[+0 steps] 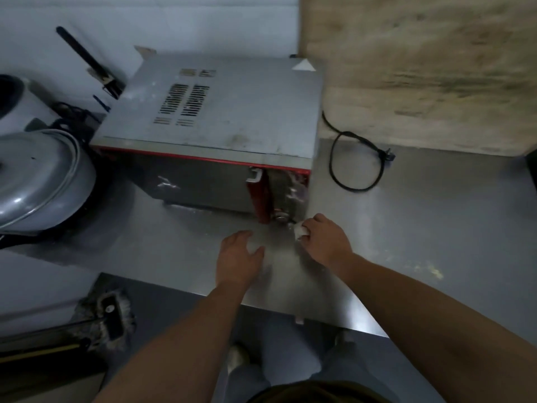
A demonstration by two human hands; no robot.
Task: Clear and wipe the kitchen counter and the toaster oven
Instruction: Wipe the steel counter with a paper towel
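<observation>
The toaster oven (215,123) sits toward the back of the steel counter (406,228), its silver top dusty and slotted with vents, its red-trimmed front facing the near edge. The person's right hand (327,241) is down at the oven's lower right front corner, fingers curled round a small white wad of cloth (300,230) that is pressed close to the knob (280,216) at the bottom of the control strip; whether the cloth actually touches the knob I cannot tell. The left hand (238,257) lies flat on the counter just in front of the oven, fingers relaxed and slightly spread, holding nothing. To the right of the oven a black power cord (353,164) loops loose across the counter, its plug lying near a big worn wooden board (421,68) that leans at the back right corner. At the left edge of the counter stands a grey lidded pot (40,178), just beside the oven. On the floor below the near left corner lies a dirty brush (112,318).
</observation>
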